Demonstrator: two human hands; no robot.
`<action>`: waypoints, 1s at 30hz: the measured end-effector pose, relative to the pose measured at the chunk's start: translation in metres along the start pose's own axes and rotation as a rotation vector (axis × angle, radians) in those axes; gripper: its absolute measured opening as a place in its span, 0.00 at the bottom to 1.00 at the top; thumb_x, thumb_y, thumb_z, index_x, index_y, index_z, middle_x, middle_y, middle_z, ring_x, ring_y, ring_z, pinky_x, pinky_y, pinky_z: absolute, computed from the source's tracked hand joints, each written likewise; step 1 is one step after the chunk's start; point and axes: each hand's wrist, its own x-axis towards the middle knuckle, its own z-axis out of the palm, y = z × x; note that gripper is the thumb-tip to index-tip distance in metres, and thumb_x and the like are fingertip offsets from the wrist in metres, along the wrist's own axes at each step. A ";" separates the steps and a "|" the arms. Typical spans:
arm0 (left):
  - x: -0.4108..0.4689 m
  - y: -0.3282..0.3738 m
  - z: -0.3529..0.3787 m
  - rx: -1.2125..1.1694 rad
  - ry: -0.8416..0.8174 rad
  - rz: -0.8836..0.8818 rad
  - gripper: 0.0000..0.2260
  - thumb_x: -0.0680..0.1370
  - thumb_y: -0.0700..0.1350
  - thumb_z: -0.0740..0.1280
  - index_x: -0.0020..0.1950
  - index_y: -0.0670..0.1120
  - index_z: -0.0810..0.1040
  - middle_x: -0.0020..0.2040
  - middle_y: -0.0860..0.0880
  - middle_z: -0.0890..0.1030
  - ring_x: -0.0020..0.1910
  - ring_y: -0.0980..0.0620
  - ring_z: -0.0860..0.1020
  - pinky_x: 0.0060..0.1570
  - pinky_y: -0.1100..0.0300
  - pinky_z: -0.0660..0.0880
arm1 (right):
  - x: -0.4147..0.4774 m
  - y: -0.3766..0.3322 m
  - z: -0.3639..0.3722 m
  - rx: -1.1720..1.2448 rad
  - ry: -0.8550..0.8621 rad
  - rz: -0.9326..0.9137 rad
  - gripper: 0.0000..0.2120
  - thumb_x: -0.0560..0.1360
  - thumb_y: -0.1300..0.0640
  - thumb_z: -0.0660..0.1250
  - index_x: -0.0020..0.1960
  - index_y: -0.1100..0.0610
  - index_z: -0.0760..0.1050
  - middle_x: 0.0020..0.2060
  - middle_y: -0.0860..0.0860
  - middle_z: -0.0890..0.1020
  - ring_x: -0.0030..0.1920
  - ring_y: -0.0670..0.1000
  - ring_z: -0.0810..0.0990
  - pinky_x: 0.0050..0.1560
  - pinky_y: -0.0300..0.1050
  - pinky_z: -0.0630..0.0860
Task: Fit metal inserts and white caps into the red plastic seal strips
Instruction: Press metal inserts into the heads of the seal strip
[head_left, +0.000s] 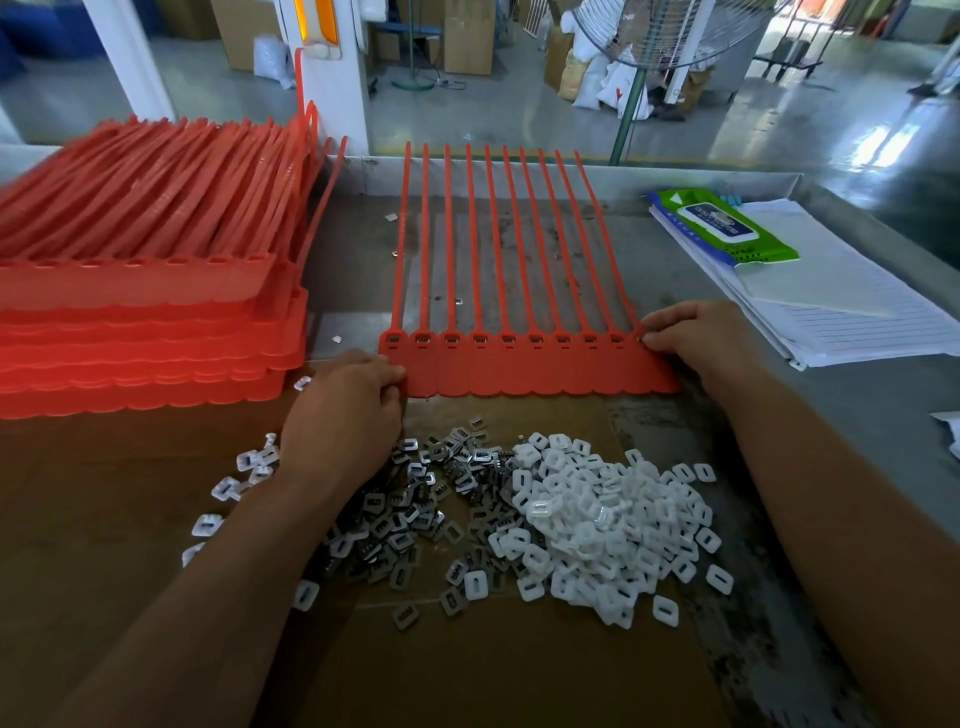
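Plastic, glossy and red, forms the flat sheet of joined seal strips (524, 366) lying mid-bench, thin tails running to 12 o'clock and slotted heads nearest the person. The left hand (347, 410) curls its fingers round the sheet's 8 o'clock corner. The right hand (693, 338) pinches the 3 o'clock edge, its fingertips partly hidden. At the sheet's 6 o'clock, on brown cardboard (493, 670), lie a heap of dull grey stamped metal inserts (415, 512) and a heap of white rounded-square plastic caps (602, 525). A stack of red strip sheets (145, 322) at 9 o'clock is cut off by the frame edge.
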 end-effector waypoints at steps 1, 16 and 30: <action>0.000 0.000 0.000 -0.002 0.001 0.000 0.11 0.74 0.38 0.63 0.54 0.43 0.80 0.55 0.45 0.79 0.53 0.47 0.76 0.53 0.61 0.67 | 0.001 -0.001 0.000 0.004 0.000 0.013 0.11 0.66 0.69 0.70 0.35 0.53 0.79 0.33 0.49 0.80 0.37 0.45 0.76 0.41 0.39 0.73; 0.000 -0.001 0.000 -0.004 0.004 0.002 0.11 0.74 0.38 0.63 0.54 0.42 0.80 0.55 0.44 0.79 0.53 0.47 0.76 0.53 0.61 0.67 | 0.007 0.006 0.005 -0.006 0.026 0.049 0.09 0.69 0.63 0.71 0.35 0.50 0.78 0.34 0.48 0.79 0.38 0.45 0.76 0.45 0.43 0.73; 0.000 -0.001 0.000 0.001 -0.003 -0.005 0.11 0.74 0.38 0.63 0.55 0.43 0.80 0.56 0.44 0.79 0.55 0.46 0.76 0.56 0.59 0.67 | 0.002 0.007 0.000 -0.020 0.006 0.033 0.12 0.70 0.65 0.69 0.34 0.50 0.77 0.36 0.49 0.80 0.42 0.48 0.78 0.50 0.44 0.75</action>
